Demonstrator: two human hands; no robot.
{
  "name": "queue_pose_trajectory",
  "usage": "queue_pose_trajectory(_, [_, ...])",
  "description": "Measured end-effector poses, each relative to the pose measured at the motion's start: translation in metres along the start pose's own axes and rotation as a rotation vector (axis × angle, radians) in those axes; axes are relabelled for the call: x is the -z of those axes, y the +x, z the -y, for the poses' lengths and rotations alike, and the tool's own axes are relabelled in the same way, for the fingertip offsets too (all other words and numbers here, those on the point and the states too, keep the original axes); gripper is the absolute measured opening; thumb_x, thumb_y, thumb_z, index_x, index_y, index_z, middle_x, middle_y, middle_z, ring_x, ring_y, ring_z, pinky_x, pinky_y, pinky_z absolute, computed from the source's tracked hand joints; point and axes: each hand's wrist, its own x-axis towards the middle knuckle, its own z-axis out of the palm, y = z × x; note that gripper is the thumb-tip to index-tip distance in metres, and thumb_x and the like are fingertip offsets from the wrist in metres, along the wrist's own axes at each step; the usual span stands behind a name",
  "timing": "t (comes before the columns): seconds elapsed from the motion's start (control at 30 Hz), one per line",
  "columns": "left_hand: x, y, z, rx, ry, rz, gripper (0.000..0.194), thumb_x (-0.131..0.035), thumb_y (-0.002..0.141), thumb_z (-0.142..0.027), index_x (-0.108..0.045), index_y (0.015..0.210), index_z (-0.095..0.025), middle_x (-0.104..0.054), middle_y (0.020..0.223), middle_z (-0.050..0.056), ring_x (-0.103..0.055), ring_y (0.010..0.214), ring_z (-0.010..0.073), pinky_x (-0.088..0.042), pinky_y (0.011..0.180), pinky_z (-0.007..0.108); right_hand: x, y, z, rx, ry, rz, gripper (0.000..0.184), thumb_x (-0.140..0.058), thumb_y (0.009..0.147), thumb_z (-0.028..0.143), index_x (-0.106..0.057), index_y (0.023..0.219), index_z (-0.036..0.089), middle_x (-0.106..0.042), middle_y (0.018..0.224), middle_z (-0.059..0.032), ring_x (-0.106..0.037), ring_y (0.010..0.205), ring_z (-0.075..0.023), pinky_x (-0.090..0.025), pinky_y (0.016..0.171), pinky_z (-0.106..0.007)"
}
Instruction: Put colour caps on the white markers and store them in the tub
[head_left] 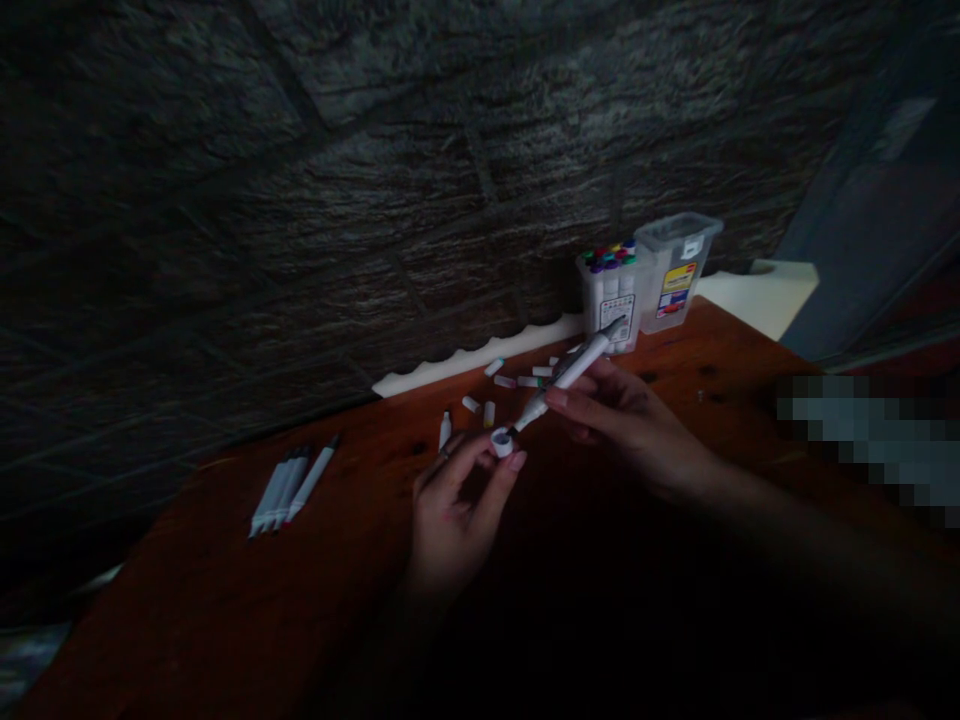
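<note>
My right hand (619, 415) is closed around a white marker (576, 368), tilted so that its uncapped tip points down and left. Between the thumb and fingers of my left hand (457, 495) is a small white marker cap (502, 443), its open end facing up. The marker's dark tip is right at the mouth of the cap; whether they touch I cannot tell. Behind my hands, several loose caps (505, 382) lie scattered on the wooden table. A white marker (445, 430) lies just beyond my left fingers, partly hidden.
Several markers (281, 488) lie side by side at the left of the wooden table (360, 590). At the back stand a clear case of capped markers (613, 300) and a transparent container (675, 270). A pale wavy-edged strip (457, 362) runs along the brick wall (360, 200).
</note>
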Motion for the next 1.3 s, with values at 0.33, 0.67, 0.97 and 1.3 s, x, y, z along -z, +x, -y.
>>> queue_pose_trajectory(0.33, [0.0002,-0.0017,0.0009,-0.027,-0.001,-0.019,0.020,-0.067,0.082,-0.013,-0.065,0.101,-0.020,-0.068,0.087,0.002,-0.063,0.076,0.0133,-0.050,0.070,0.026,0.0000,0.0008,0.0015,0.025,-0.054,-0.026,0.021,-0.077,0.074,0.030,-0.063,0.089,0.024,-0.067,0.079,0.0053,-0.052,0.062,-0.0066,-0.037,0.052,-0.020])
queue_pose_trajectory(0.67, [0.0022,0.0014,-0.0014,-0.049,0.026,-0.008,0.018,-0.068,0.082,-0.012,-0.066,0.098,-0.019,-0.064,0.082,0.000,-0.060,0.072,0.0113,-0.048,0.065,0.024,0.0015,0.0004,0.0012,0.034,-0.093,-0.027,0.028,-0.077,0.074,0.030,-0.063,0.098,0.025,-0.066,0.080,0.0039,-0.051,0.061,-0.0072,-0.038,0.050,-0.020])
queue_pose_trajectory(0.97, [0.0020,0.0007,-0.0011,-0.067,0.040,0.002,0.022,-0.067,0.082,-0.011,-0.066,0.103,-0.020,-0.065,0.084,0.001,-0.060,0.073,0.0116,-0.049,0.065,0.025,0.0016,-0.0010,0.0022,0.036,-0.090,-0.031,0.027,-0.075,0.076,0.026,-0.064,0.100,0.027,-0.066,0.082,0.0042,-0.050,0.061,-0.0066,-0.037,0.050,-0.020])
queue_pose_trajectory(1.3, [0.0022,0.0018,-0.0019,-0.067,0.037,-0.010,0.023,-0.069,0.081,-0.013,-0.067,0.103,-0.020,-0.066,0.086,0.001,-0.058,0.070,0.0111,-0.050,0.063,0.025,0.0030,-0.0011,0.0022,0.033,-0.096,-0.054,0.025,-0.075,0.075,0.031,-0.062,0.095,0.025,-0.065,0.081,0.0033,-0.048,0.059,-0.0077,-0.037,0.049,-0.021])
